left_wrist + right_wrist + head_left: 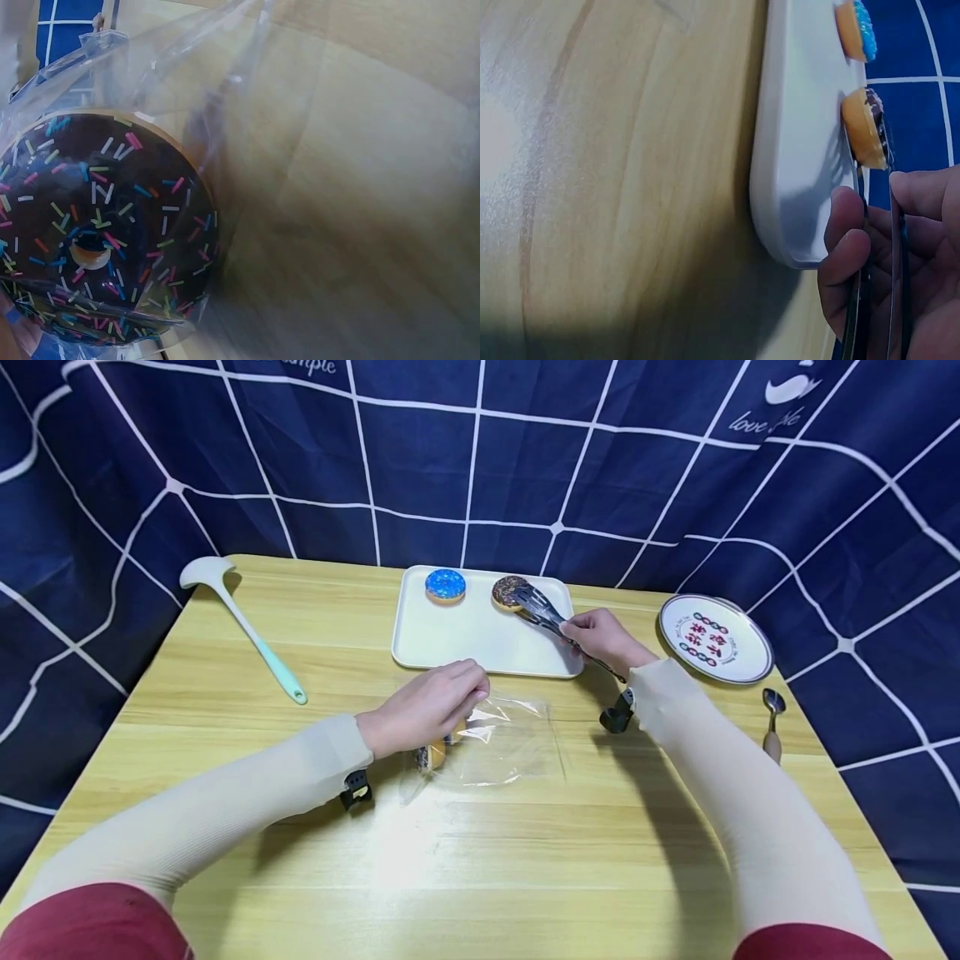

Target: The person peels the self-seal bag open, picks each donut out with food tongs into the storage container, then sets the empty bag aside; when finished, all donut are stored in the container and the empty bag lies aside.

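My right hand (603, 637) holds dark slotted tongs (542, 608), their tips around a chocolate donut (507, 593) on the white tray (480, 664). The right wrist view has one tong arm on each side of this donut (864, 129). A blue donut (446, 586) lies to its left on the tray. Below the tray, my left hand (430, 706) grips a clear plastic bag (510, 743) with donuts inside, partly hidden under the hand. Through the plastic, the left wrist view shows a chocolate donut with coloured sprinkles (127, 210).
A pale ladle with a green handle (258, 643) lies at the table's left. On the right are a patterned plate (716, 639) and, nearer the front, a spoon (773, 722). A dark blue curtain with white lines (420, 460) surrounds the table's back and sides.
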A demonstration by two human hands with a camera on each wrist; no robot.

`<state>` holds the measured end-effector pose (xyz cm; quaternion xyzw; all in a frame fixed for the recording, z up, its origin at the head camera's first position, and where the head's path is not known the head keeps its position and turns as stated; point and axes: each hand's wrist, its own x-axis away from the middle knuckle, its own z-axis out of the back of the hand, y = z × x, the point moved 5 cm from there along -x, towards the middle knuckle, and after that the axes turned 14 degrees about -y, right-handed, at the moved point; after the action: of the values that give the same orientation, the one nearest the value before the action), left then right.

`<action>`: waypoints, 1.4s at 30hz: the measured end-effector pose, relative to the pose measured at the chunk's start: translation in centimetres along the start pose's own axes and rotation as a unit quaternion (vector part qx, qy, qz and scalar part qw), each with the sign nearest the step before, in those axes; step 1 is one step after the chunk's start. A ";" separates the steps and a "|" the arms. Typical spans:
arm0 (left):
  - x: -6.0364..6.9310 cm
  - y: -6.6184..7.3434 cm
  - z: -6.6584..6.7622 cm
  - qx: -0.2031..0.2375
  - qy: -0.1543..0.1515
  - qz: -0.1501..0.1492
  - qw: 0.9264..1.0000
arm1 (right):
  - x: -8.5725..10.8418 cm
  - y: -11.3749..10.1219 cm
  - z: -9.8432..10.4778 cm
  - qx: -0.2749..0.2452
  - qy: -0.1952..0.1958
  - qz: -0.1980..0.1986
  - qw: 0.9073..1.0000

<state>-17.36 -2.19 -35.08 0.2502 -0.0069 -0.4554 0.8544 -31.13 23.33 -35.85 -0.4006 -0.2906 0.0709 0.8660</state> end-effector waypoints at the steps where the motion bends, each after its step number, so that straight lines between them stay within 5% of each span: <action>1: 0.0 0.0 0.0 0.000 0.000 0.000 1.000 | 0.0 0.0 0.0 0.001 0.001 0.000 1.000; 17: 0.0 0.0 -0.1 -0.002 -0.003 0.003 1.000 | 0.1 -0.1 0.4 0.029 0.018 -0.012 0.999; 25: 0.0 0.0 -0.1 -0.002 -0.004 0.007 1.000 | 0.0 -0.4 0.8 0.095 0.053 0.026 0.994; 35: -0.1 0.0 -0.3 -0.002 -0.005 0.008 1.000 | 0.3 -0.5 1.0 0.114 0.079 0.022 0.990; 42: -0.2 0.0 -0.4 -0.002 -0.004 0.009 1.000 | 1.6 -0.8 2.4 0.139 0.105 0.055 0.983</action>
<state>-17.38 -1.92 -35.36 0.2461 -0.0117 -0.4488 0.8590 -31.23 24.92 -33.35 -0.2967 -0.1629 0.1156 0.9339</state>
